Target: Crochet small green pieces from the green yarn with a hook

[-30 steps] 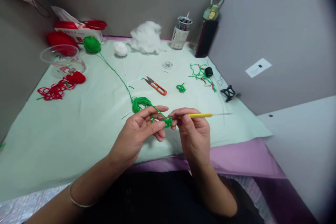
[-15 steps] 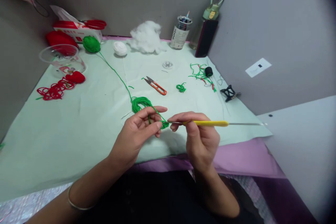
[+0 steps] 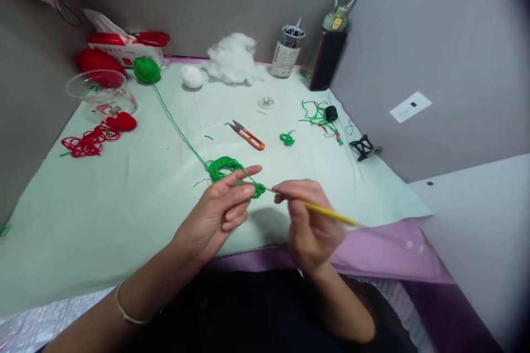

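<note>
Between the thumb and fingers of my left hand (image 3: 223, 204) is a small green crocheted piece (image 3: 259, 190). A strand of green yarn runs over its raised index finger. My right hand (image 3: 312, 220) is closed round the yellow handle of a crochet hook (image 3: 327, 211), whose metal tip meets the crocheted piece; the hook's far end is blurred. Just beyond my left hand lies a loose coil of green yarn (image 3: 223, 166), with a strand leading back to a green yarn ball (image 3: 146, 69).
Orange thread snips (image 3: 250, 138) and a small green yarn piece (image 3: 287, 138) lie ahead. A clear plastic cup (image 3: 111, 102) and red yarn (image 3: 89, 142) are at left. White stuffing (image 3: 234, 58), a pen cup (image 3: 286, 52) and a phone (image 3: 328, 60) line the back.
The crochet hook has tilted, its far end swinging down towards me. My left fingers have drawn in round the crocheted piece, which now shows more clearly.
</note>
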The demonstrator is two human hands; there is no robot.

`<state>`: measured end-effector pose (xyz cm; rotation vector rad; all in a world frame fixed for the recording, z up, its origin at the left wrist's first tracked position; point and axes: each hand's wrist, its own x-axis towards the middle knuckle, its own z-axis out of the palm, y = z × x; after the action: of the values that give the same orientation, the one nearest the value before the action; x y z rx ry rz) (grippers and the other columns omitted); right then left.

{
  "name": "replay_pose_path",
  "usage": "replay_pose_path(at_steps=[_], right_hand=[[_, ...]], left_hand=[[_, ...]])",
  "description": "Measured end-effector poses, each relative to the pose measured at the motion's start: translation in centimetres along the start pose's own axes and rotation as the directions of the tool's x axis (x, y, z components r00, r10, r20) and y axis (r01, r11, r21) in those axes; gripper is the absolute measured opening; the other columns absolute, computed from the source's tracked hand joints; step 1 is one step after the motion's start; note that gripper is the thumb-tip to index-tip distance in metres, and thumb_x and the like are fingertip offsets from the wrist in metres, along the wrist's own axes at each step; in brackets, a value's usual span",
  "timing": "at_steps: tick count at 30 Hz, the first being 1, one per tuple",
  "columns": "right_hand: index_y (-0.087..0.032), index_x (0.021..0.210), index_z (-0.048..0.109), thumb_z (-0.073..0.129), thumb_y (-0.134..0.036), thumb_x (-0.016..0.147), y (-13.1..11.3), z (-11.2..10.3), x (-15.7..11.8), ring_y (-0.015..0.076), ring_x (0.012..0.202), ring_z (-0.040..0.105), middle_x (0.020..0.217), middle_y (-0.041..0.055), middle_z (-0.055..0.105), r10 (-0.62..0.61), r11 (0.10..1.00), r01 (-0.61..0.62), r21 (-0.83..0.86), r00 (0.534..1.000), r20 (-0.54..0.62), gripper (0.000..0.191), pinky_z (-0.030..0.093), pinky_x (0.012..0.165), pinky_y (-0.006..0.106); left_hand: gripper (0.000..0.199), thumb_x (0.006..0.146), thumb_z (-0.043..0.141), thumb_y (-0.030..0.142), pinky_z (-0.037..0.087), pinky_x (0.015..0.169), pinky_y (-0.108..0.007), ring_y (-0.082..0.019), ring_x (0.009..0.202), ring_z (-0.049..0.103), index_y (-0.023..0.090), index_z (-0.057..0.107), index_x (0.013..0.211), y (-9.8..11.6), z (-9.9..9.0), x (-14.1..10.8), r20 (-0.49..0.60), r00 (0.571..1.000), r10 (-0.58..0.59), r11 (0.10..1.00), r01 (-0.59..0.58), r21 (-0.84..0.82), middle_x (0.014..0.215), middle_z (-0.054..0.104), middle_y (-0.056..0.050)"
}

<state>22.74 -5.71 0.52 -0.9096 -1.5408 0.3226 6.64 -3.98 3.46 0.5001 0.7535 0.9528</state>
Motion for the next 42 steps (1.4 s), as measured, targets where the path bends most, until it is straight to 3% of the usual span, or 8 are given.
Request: replay_pose_path(at_steps=[5, 10, 14, 20, 24, 32, 38, 42], right_hand=[[-0.026, 0.107, 0.078, 0.06, -0.019, 0.104, 0.0, 0.3, 0.8, 0.0175, 0.083, 0.07, 0.097, 0.0041, 0.076, 0.176, 0.946, -0.181, 0.268, 0.983, 0.045, 0.02, 0.06, 0.072, 0.034], [-0.027, 0.117, 0.077, 0.062, -0.011, 0.101, 0.0, 0.4, 0.0, 0.0184, 0.092, 0.074, 0.102, 0.0049, 0.077, 0.065, 0.997, -0.068, 0.046, 0.996, 0.058, 0.027, 0.063, 0.078, 0.034], [-0.028, 0.122, 0.077, 0.064, -0.011, 0.099, 0.2, 0.1, -0.4, 0.0211, 0.096, 0.074, 0.109, 0.0077, 0.077, -0.068, 0.991, 0.075, -0.112, 0.995, 0.069, 0.031, 0.064, 0.079, 0.037], [-0.027, 0.104, 0.08, 0.062, -0.024, 0.104, 0.3, 0.0, 0.6, 0.0139, 0.07, 0.066, 0.092, 0.0026, 0.074, 0.314, 0.882, -0.296, 0.367, 0.949, 0.01, 0.018, 0.057, 0.064, 0.031], [-0.028, 0.103, 0.082, 0.067, -0.026, 0.102, 0.4, 0.3, 0.5, 0.0134, 0.076, 0.067, 0.094, 0.002, 0.076, 0.366, 0.839, -0.375, 0.394, 0.925, 0.101, 0.015, 0.056, 0.07, 0.029], [-0.025, 0.1, 0.078, 0.065, -0.033, 0.104, 0.9, -0.2, 0.4, 0.0131, 0.072, 0.07, 0.09, 0.0019, 0.079, 0.481, 0.656, -0.488, 0.576, 0.858, 0.18, 0.016, 0.058, 0.069, 0.029], [-0.024, 0.105, 0.075, 0.056, -0.027, 0.107, 0.1, -0.6, 0.5, 0.0143, 0.075, 0.073, 0.096, 0.003, 0.08, 0.373, 0.822, -0.389, 0.415, 0.92, 0.123, 0.019, 0.061, 0.071, 0.031], [-0.025, 0.118, 0.072, 0.051, -0.016, 0.107, -0.3, -0.9, 0.2, 0.0168, 0.084, 0.074, 0.102, 0.005, 0.078, 0.101, 0.986, -0.116, 0.123, 0.987, 0.125, 0.025, 0.062, 0.076, 0.034]], left_hand=[[0.036, 0.08, 0.088, 0.02, 0.026, 0.038, -0.012, 0.002, 0.043, 0.035, 0.022, 0.081, 0.115, 0.0, 0.2, -0.1, -0.016, 0.996, 0.093, 0.99, -0.091, 0.105, 0.074, 0.054, 0.006], [0.043, 0.078, 0.091, 0.024, 0.032, 0.039, -0.012, 0.002, 0.046, 0.043, 0.026, 0.081, 0.12, -0.8, 0.2, 0.0, -0.054, 0.982, 0.18, 0.965, -0.166, 0.205, 0.086, 0.061, 0.003], [0.041, 0.081, 0.089, 0.024, 0.031, 0.04, -0.012, 0.0, 0.044, 0.036, 0.021, 0.081, 0.121, -0.7, -0.2, 0.4, -0.02, 0.999, 0.049, 0.996, -0.048, 0.076, 0.067, 0.051, 0.007], [0.025, 0.081, 0.087, 0.021, 0.046, 0.058, -0.012, -0.003, 0.062, 0.052, 0.021, 0.086, 0.106, -0.5, -0.7, 0.7, -0.005, 0.994, 0.106, 0.991, -0.105, 0.076, 0.078, 0.06, 0.002], [0.031, 0.08, 0.088, 0.021, 0.052, 0.084, -0.018, -0.01, 0.088, 0.064, 0.028, 0.085, 0.111, -1.0, -0.6, 0.5, -0.006, 0.985, 0.175, 0.971, -0.172, 0.168, 0.093, 0.07, 0.0], [0.028, 0.083, 0.085, 0.023, 0.051, 0.082, -0.025, -0.012, 0.083, 0.061, 0.029, 0.085, 0.111, -0.6, -0.7, 0.1, -0.002, 0.977, 0.213, 0.947, -0.206, 0.245, 0.088, 0.063, 0.001], [0.025, 0.086, 0.082, 0.025, 0.052, 0.081, -0.027, -0.014, 0.083, 0.06, 0.028, 0.084, 0.111, -0.6, -1.0, 0.0, 0.013, 0.975, 0.222, 0.933, -0.216, 0.288, 0.088, 0.062, 0.001], [0.027, 0.085, 0.083, 0.023, 0.051, 0.083, -0.025, -0.014, 0.086, 0.06, 0.029, 0.084, 0.112, -0.8, -1.0, 0.2, -0.004, 0.959, 0.282, 0.901, -0.264, 0.344, 0.088, 0.062, 0.001]])
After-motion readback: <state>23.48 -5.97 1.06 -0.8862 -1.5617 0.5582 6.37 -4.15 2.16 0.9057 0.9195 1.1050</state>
